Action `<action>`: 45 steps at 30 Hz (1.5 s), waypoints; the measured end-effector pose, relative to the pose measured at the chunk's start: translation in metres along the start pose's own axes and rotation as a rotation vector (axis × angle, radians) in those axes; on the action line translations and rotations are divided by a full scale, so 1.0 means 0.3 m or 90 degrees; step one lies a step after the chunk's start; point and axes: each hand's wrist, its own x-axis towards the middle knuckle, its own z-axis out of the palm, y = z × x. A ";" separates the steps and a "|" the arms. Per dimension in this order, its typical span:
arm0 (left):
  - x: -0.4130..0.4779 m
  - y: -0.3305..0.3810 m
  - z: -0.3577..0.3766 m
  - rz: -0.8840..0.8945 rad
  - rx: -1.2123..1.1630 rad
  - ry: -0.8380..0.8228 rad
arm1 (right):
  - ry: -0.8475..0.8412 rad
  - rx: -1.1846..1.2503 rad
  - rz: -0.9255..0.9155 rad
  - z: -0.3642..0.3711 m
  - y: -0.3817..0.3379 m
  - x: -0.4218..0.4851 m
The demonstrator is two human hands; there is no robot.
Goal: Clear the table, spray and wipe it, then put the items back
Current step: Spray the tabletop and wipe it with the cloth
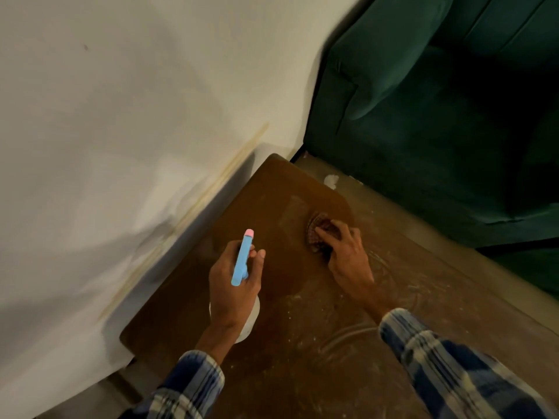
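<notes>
Plainly, we had both hands over the table (272,192), a brown top with rounded corners set against the wall (121,116). Our left hand (234,285) was curled around the neck of the spray bottle (242,258), thumb on one side and fingers wrapped round the other. The bottle's blue head and pink tip pointed toward the table's far end. Its white body hung below our palm, above the table's near left part; we could not tell whether it touched the top. Our right hand (348,255) lay on the cloth (316,234), a dark checked one bunched on the table's far right part. Our fingers were laid fairly flat and a little apart across it, pressing it down on the wood.

Around the cloth and toward the table's far corner the top looked darker brown. Nearer us it was paler, with swirled streaks and light specks. Both our sleeves (438,358) were blue and white plaid, reaching in from the table's near edge.

Beyond the table's far right side ran a strip of beige floor (378,201) with a white patch (331,180) just off the table's far corner. Past it stood a dark green sofa (438,116). A pale thin strip (211,192) ran along the wall just beside the table's left edge.
</notes>
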 end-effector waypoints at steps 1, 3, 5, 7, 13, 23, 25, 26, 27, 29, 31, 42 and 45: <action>-0.019 -0.009 -0.008 -0.001 0.001 -0.002 | 0.039 0.029 0.074 0.004 -0.019 0.000; -0.057 -0.025 -0.041 -0.006 -0.007 -0.006 | 0.051 0.029 0.107 0.031 -0.114 0.002; -0.089 -0.043 -0.082 -0.013 -0.008 -0.002 | -0.034 -0.023 -0.055 0.087 -0.211 -0.008; -0.118 -0.074 -0.122 -0.019 0.002 0.012 | -0.049 -0.039 -0.173 0.107 -0.253 0.012; -0.211 -0.189 -0.284 -0.056 0.011 0.094 | 0.036 0.029 -0.056 0.211 -0.549 0.130; -0.403 -0.327 -0.551 -0.068 0.061 0.158 | -0.072 0.010 -0.300 0.493 -0.894 -0.148; -0.438 -0.329 -0.588 -0.047 0.081 0.166 | -0.093 0.001 -0.363 0.538 -0.966 -0.232; -0.457 -0.329 -0.601 -0.049 0.089 0.168 | -0.120 -0.019 -0.419 0.568 -0.986 -0.288; -0.478 -0.331 -0.616 -0.056 0.093 0.170 | -0.137 -0.038 -0.463 0.588 -0.991 -0.342; -0.511 -0.347 -0.639 -0.069 0.095 0.164 | -0.159 -0.050 -0.485 0.590 -0.943 -0.416; -0.536 -0.353 -0.650 -0.061 0.095 0.165 | -0.185 -0.087 -0.533 0.564 -0.845 -0.473; -0.654 -0.256 -0.507 -0.076 0.042 0.121 | -0.186 -0.104 -0.419 0.399 -0.514 -0.637; -0.697 -0.213 -0.430 -0.095 0.030 0.067 | -0.060 0.000 -0.129 0.301 -0.345 -0.610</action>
